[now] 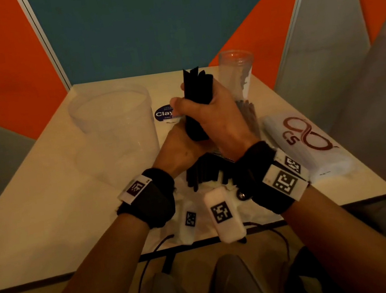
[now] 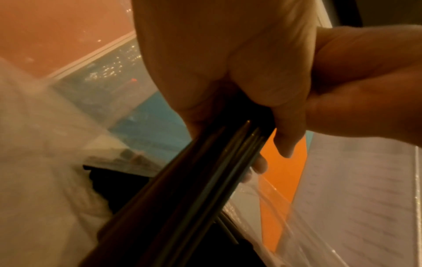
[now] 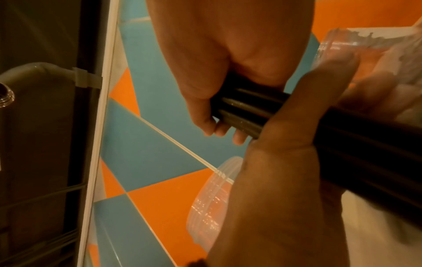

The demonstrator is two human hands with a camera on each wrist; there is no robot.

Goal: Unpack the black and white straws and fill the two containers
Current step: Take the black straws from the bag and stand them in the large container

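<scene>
Desk point(image 1: 43, 182), cream top, set in a corner of orange, teal and grey panels. Wide clear container point(image 1: 115, 132) stands upright on the left half of the desk, nothing visible inside. Tall narrow clear container point(image 1: 237, 73) stands upright at the far right, with a small dark mass low behind its wall; too blurred to tell what. White straw pack point(image 1: 305, 140) with a red logo lies flat on the right side of the desk, near the edge, well apart from the wide container.

Both forearms reach in from the bottom, converging at desk centre, each wrist in a black band with white marker tags. Right hand point(image 1: 212, 113) is uppermost, raised above the desk, back of the hand to the head camera, fingers and thumb curled tight round a bundle of black straws point(image 1: 197, 88); straw tips stick up past the fist, between the two containers. Left hand point(image 1: 182, 147) sits directly under the right one, fingers wrapped round the lower part of the same bundle; wrist views show both sets of fingers closed on the dark tubes. More black straws point(image 1: 203, 172) lie between the wrists in crumpled clear plastic wrap point(image 2: 41, 162) on the near desk. Round blue sticker point(image 1: 163, 113) on the desk, just left of the right thumb, partly covered.
</scene>
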